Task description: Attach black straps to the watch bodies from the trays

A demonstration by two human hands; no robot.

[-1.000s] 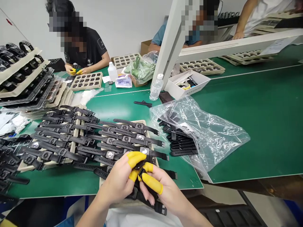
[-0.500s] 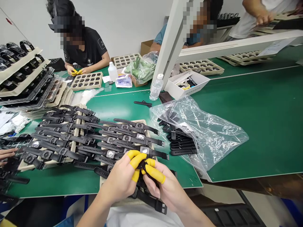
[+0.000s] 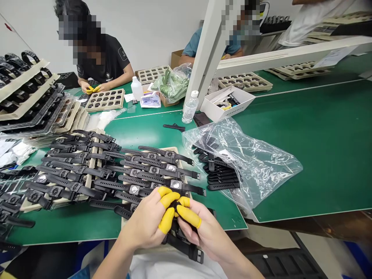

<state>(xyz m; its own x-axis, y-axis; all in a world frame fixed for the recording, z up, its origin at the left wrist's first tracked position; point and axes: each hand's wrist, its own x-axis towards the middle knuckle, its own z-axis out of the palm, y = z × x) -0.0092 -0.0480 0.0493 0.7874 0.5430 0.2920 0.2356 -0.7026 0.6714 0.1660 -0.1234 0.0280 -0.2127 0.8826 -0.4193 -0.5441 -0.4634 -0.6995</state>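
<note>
1. Head view is showing a small dark piece (image 3: 174,205) sitting between the person's two hands, just above the near edge of the middle tray; the yellow-covered fingertips are hiding most of it.
2. The left hand (image 3: 149,217) is grasping the piece from one side, its covered fingers curling over it.
3. The right hand (image 3: 200,223) is pinching from the other side, thumb and forefinger closing on the piece.
4. A black strap with a buckle (image 3: 188,250) is showing just below the right hand; whether that hand is touching it, I cannot tell.
5. Beyond the hands, black watches (image 3: 154,170) are lying face down in rows across the middle tray (image 3: 174,149), their straps overhanging its sides.
6. To the left, more watches (image 3: 62,170) are covering another tray, and stacked trays (image 3: 26,110) are rising behind.
7. To the right, loose black straps (image 3: 223,182) are lying partly under a clear plastic bag (image 3: 267,166) on the green table (image 3: 314,147).
8. Farther back, a clear bottle (image 3: 190,108) is standing beside a white box (image 3: 229,113).
9. Across the table, a co-worker in black (image 3: 107,58) is sitting behind a tray (image 3: 122,95), yellow-tipped fingers meeting.
</note>
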